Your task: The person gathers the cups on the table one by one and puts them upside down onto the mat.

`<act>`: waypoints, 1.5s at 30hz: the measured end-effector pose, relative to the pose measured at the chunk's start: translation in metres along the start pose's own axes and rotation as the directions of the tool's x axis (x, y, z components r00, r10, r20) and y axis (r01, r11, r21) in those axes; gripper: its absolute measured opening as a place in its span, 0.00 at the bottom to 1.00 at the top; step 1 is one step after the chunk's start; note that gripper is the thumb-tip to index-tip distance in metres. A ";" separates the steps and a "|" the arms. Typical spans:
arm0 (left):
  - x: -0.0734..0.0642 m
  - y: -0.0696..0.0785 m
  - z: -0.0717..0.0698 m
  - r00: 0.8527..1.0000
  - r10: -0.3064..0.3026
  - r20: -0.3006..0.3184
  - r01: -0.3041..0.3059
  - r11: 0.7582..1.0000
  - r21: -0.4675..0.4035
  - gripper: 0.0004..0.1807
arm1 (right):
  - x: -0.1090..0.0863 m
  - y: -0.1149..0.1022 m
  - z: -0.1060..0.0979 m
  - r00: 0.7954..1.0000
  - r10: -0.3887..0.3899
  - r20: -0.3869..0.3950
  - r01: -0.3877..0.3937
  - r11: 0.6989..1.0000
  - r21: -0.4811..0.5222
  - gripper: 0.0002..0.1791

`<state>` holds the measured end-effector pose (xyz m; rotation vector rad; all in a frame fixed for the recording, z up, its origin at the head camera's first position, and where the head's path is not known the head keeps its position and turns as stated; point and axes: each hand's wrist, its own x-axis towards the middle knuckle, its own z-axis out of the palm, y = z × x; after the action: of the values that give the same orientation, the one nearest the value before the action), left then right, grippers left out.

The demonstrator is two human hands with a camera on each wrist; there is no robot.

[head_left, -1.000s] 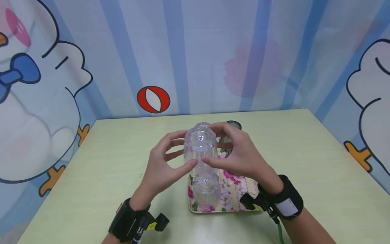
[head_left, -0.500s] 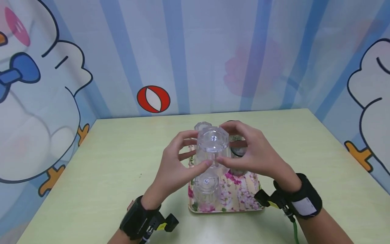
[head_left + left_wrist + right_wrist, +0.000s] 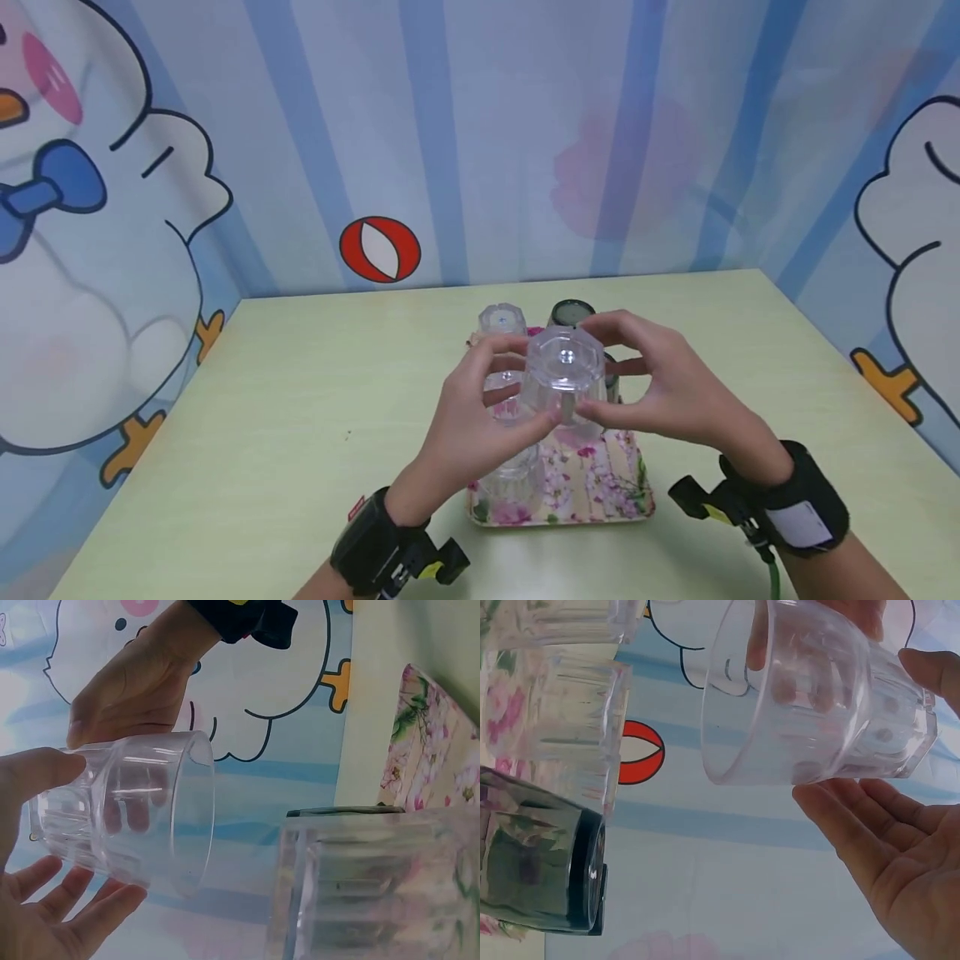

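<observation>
Both hands hold one clear faceted cup (image 3: 566,362) mouth down above the flowered tray (image 3: 596,492). My left hand (image 3: 480,404) grips its left side with thumb and fingers; my right hand (image 3: 667,383) grips the right side. The wrist views show the cup's (image 3: 135,814) wide rim pointing toward the table, with nothing seen inside. Upturned clear cups stand along the tray's left side: a back cup (image 3: 502,318), a middle cup (image 3: 506,404) partly behind the left hand, and a front cup (image 3: 513,475).
A dark grey cup (image 3: 573,312) stands upturned at the tray's back right. Another dark cup (image 3: 532,855) is in front of it, mostly hidden by the right hand in the head view. The pale table (image 3: 337,417) meets a printed curtain (image 3: 510,150) behind.
Both hands have carried the clear cup rightward, from above the left column of cups to over the tray's middle. The left-side middle cup and back dark cup show more.
</observation>
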<state>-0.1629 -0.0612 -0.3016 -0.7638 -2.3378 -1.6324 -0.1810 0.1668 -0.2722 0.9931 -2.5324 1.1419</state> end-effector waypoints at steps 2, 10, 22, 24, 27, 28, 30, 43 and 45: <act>-0.001 -0.001 0.005 1.000 -0.016 0.012 0.016 1.000 -0.008 0.36 | -0.004 0.003 -0.002 1.000 0.009 0.012 -0.009 1.000 -0.003 0.35; -0.002 -0.001 0.020 0.999 -0.037 0.037 0.039 0.998 -0.040 0.37 | -0.015 0.011 -0.007 0.999 0.008 0.033 -0.007 1.000 -0.019 0.34; -0.004 -0.004 0.037 0.990 -0.095 0.102 0.098 0.995 -0.024 0.38 | -0.032 0.021 -0.013 0.995 0.053 0.082 -0.051 0.998 -0.025 0.32; -0.005 -0.005 0.040 0.988 -0.107 0.114 0.111 0.994 -0.023 0.38 | -0.034 0.022 -0.012 0.994 0.065 0.086 -0.063 0.998 -0.017 0.32; -0.005 -0.006 0.043 0.985 -0.121 0.121 0.124 0.992 -0.014 0.37 | -0.036 0.024 -0.011 0.992 0.081 0.094 -0.081 0.997 -0.004 0.31; -0.005 -0.007 0.044 0.985 -0.121 0.121 0.123 0.992 -0.009 0.37 | -0.037 0.025 -0.011 0.992 0.087 0.097 -0.087 0.996 -0.001 0.31; -0.005 -0.009 0.046 0.985 -0.119 0.121 0.119 0.993 0.006 0.37 | -0.039 0.026 -0.010 0.990 0.098 0.103 -0.099 0.995 0.002 0.31; -0.008 -0.018 0.054 0.994 -0.056 0.091 0.037 0.979 0.201 0.36 | -0.042 0.032 -0.007 0.973 0.162 0.162 -0.165 0.986 0.006 0.33; -0.008 -0.018 0.055 0.995 -0.052 0.090 0.030 0.974 0.225 0.36 | -0.042 0.033 -0.006 0.970 0.172 0.169 -0.175 0.985 0.003 0.33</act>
<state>-0.1581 -0.0181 -0.3409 -0.7656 -2.5638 -1.3425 -0.1716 0.2078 -0.3053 0.9233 -2.7957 1.1737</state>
